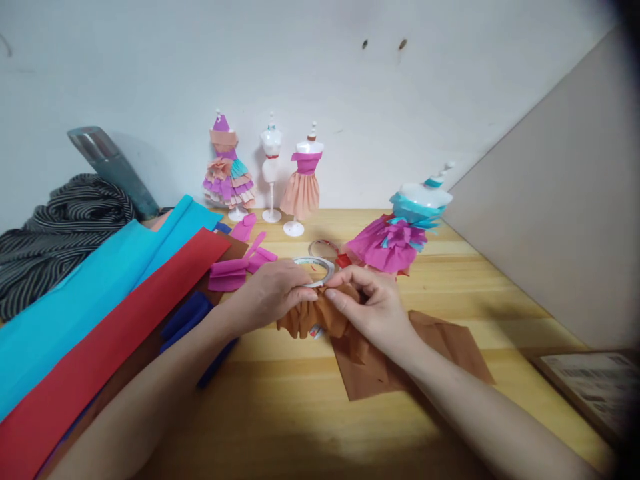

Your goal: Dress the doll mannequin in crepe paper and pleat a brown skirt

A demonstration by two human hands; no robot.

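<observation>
My left hand (267, 293) is closed on a white roll of tape (327, 267), its thumb over the top edge of a gathered strip of brown crepe paper (303, 319). Thumb and index finger of my right hand (377, 307) pinch at the right side of the roll, where the brown strip's top edge meets it. Whether a tape end also lies between those fingertips is hidden. The ruffled strip hangs below both hands. Beneath my right hand and forearm lies a flat brown crepe paper sheet (350, 373).
Small dress forms (271, 173) in paper outfits stand by the wall; one with a magenta skirt (385, 243) is at right. Another tape roll (324, 243) lies behind my hands. Blue (100, 273) and red paper (125, 333), magenta scraps (227, 273) and striped cloth (65, 227) fill the left.
</observation>
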